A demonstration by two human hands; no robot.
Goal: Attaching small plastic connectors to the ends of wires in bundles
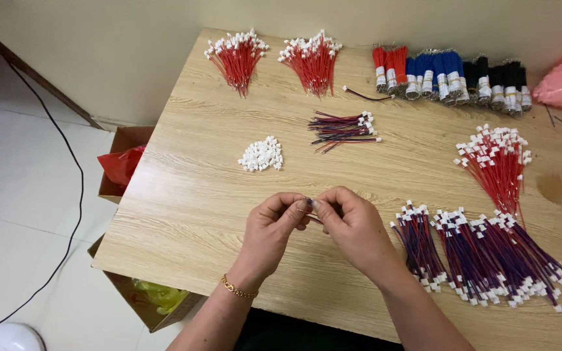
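Observation:
My left hand point(273, 224) and my right hand point(352, 224) meet above the front middle of the wooden table point(190, 195). Their fingertips pinch a short red and blue wire piece point(311, 214) between them; most of it is hidden by the fingers. A gold bracelet sits on my left wrist. A small heap of white plastic connectors point(261, 155) lies behind my left hand. A loose bunch of red and blue wires with white connectors point(343, 128) lies further back.
Two red wire bundles point(274, 58) lie at the far edge, with banded red, blue and black wire bundles point(453, 75) beside them. Red wires point(499, 162) and several red-blue bundles point(489, 253) fill the right side. Cardboard boxes point(121, 162) stand on the floor left.

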